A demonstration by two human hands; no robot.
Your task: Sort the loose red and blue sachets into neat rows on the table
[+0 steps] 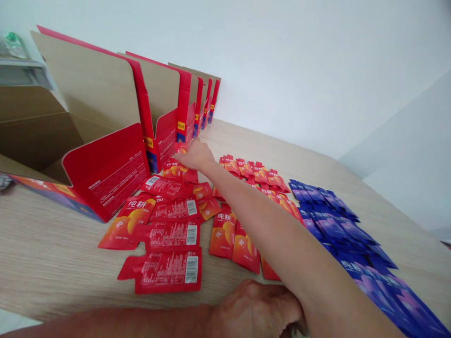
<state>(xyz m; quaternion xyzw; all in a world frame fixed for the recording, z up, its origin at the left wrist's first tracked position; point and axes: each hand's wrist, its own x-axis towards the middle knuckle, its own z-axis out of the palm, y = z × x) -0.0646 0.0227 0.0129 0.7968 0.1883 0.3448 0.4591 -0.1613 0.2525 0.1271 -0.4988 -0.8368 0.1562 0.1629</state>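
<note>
My right hand [198, 154] reaches far across the table, its fingers closed at a red-orange pouch [181, 148] beside the open boxes. Closer to me, my left hand [259, 307] is curled beneath my right forearm; what its fingers hold, if anything, is hidden. Between the hands and the boxes lies a loose group of red pouches, several with the barcode side up, such as the nearest pouch [168, 272]. Rows of red-orange pouches with fruit pictures [224, 230] lie on both sides of my right forearm, which partly covers them.
Open red cardboard boxes [121, 176] stand in a row at the left, flaps raised, running back toward the white wall [282, 70]. Overlapping blue-purple pouches [327, 223] lie in rows at the right of the wooden table [70, 272]. A green-and-clear item [16, 44] sits at the far left.
</note>
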